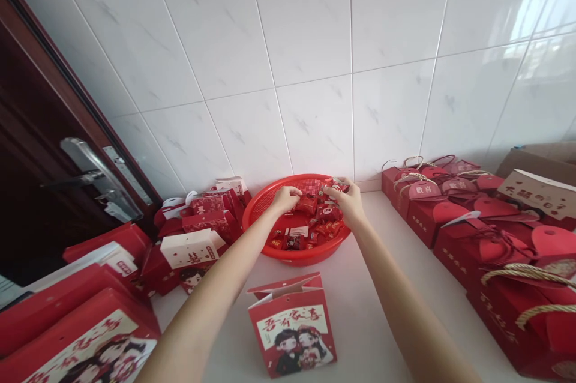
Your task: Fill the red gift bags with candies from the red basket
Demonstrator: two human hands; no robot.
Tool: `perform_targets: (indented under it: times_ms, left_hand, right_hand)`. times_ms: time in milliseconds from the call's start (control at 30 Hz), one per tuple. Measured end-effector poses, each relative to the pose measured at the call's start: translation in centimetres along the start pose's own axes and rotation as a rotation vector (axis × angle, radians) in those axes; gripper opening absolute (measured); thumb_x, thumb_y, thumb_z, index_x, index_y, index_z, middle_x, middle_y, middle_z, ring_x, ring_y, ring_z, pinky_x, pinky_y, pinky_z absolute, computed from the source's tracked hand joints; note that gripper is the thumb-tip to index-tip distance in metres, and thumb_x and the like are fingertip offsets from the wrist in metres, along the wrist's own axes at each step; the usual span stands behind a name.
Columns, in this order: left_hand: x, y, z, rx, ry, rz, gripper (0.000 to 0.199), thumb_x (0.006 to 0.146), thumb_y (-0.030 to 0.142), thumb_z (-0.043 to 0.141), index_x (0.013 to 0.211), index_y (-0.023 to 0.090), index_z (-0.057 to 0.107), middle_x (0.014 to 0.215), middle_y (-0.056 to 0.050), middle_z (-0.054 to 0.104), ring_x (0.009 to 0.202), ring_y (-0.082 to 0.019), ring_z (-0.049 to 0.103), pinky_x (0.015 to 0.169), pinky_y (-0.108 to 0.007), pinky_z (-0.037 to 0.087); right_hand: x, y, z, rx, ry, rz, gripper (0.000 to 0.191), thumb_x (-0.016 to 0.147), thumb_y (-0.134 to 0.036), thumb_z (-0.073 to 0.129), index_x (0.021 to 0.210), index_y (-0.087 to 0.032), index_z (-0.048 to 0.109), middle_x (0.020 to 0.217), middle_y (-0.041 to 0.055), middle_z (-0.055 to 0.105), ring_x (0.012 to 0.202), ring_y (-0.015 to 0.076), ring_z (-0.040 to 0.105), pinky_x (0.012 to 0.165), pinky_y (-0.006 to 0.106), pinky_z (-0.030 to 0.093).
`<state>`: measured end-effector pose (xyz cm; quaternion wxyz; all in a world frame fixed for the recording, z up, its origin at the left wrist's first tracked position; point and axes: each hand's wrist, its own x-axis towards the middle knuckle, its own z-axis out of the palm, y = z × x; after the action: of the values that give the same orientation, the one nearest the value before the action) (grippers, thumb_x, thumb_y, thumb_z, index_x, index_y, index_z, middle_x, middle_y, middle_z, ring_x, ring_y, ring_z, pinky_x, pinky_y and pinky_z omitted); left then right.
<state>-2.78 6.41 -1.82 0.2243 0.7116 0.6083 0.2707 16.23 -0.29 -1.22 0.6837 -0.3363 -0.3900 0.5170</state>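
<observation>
A red plastic basket stands against the wall with several wrapped candies in it. Over its right side, my right hand is closed on a red candy packet. My left hand is above the basket's middle, thumb and fingers drawn together; whatever they pinch is too small to make out. Just to the right of those fingers is a red wrapped candy. Between my forearms, a red paper gift box with a cartoon couple stands upright, its top open.
Tied red gift boxes with rope handles fill the right side of the white table. More red paper boxes crowd the left. A dark door with a metal handle is at far left, and a cardboard box at far right.
</observation>
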Motion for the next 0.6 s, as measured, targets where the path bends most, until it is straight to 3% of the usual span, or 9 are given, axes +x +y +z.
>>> perform_targets:
  times_ms: [167,333,467,600]
  left_hand:
    - [1.9,-0.2,-0.6,0.124,-0.087,0.025,0.010,0.075,0.013,0.062,0.079,0.017,0.070,0.081,-0.004,0.073,0.082,-0.019,0.067,0.079,-0.030,0.051]
    - [2.7,0.1,0.2,0.188,-0.188,0.054,0.009,0.084,0.019,0.064,0.091,0.015,0.069,0.092,-0.003,0.072,0.085,-0.016,0.065,0.082,-0.031,0.051]
    - [2.7,-0.9,0.2,0.243,-0.289,-0.021,0.016,0.087,0.025,0.068,0.078,0.013,0.066,0.076,0.000,0.067,0.070,-0.014,0.063,0.070,-0.029,0.053]
    - [2.3,-2.2,-0.6,0.213,-0.231,-0.025,0.024,0.093,0.035,0.064,0.087,0.012,0.067,0.085,-0.001,0.067,0.075,-0.016,0.065,0.069,-0.030,0.056]
  right_hand:
    - [0.1,0.0,-0.1,0.028,-0.003,0.021,0.037,0.048,-0.030,0.083,0.077,-0.021,0.062,0.064,-0.0025,0.065,0.061,0.0195,0.065,0.053,0.031,0.055]
    - [0.0,0.0,-0.1,0.032,-0.008,0.037,0.039,0.050,-0.030,0.084,0.081,-0.020,0.063,0.064,-0.0030,0.064,0.057,0.0173,0.062,0.048,0.029,0.052]
    - [-0.1,0.0,0.2,0.032,-0.005,0.042,0.039,0.051,-0.029,0.083,0.083,-0.020,0.063,0.064,-0.0034,0.064,0.059,0.0172,0.063,0.051,0.028,0.053]
    - [-0.1,0.0,0.3,0.037,-0.002,0.057,0.039,0.050,-0.028,0.083,0.082,-0.021,0.062,0.066,-0.0032,0.066,0.062,0.0186,0.066,0.053,0.029,0.054]
